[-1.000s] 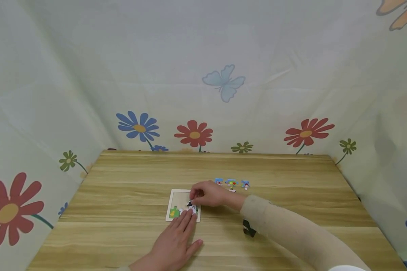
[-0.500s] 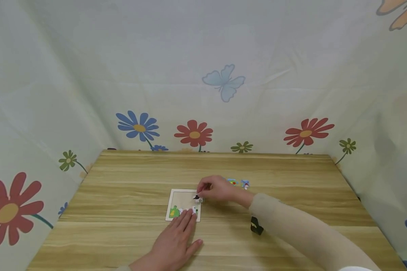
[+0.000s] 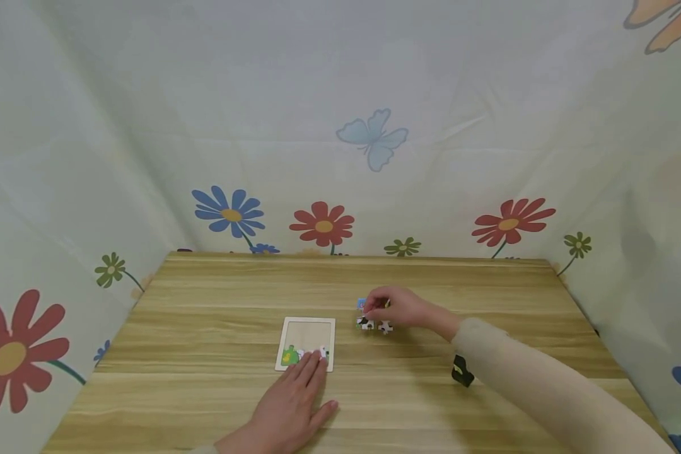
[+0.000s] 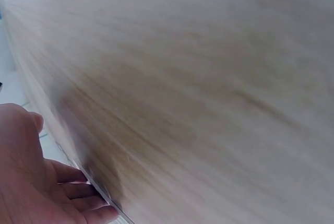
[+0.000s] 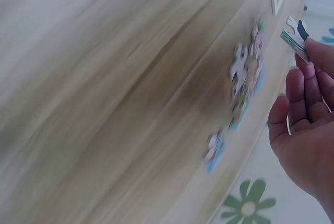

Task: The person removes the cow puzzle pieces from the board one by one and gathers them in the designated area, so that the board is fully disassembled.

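Observation:
My right hand [image 3: 400, 307] pinches a black-and-white jigsaw piece [image 5: 295, 38] between thumb and fingers, right of the square puzzle tray [image 3: 311, 320]. In the head view it is over the loose pieces. Several of these, among them a white-and-black piece [image 3: 385, 327], lie on the table, partly hidden by the hand. My left hand [image 3: 292, 400] rests with straight fingers on the tray's near edge. Fitted along the tray's bottom row are a green piece [image 3: 289, 357] with a yellow figure and white pieces partly under my fingertips; bare wood shows above them.
The wood-grain table [image 3: 221, 302] reaches back to a flowered cloth wall [image 3: 459, 189]. One blue-and-red piece [image 5: 213, 150] lies apart from the clustered pieces in the right wrist view. A black device [image 3: 462, 371] shows beneath my right forearm.
My right hand has moved right, off the tray and over to the loose pieces, carrying the black-and-white jigsaw piece. The left hand keeps its place on the tray.

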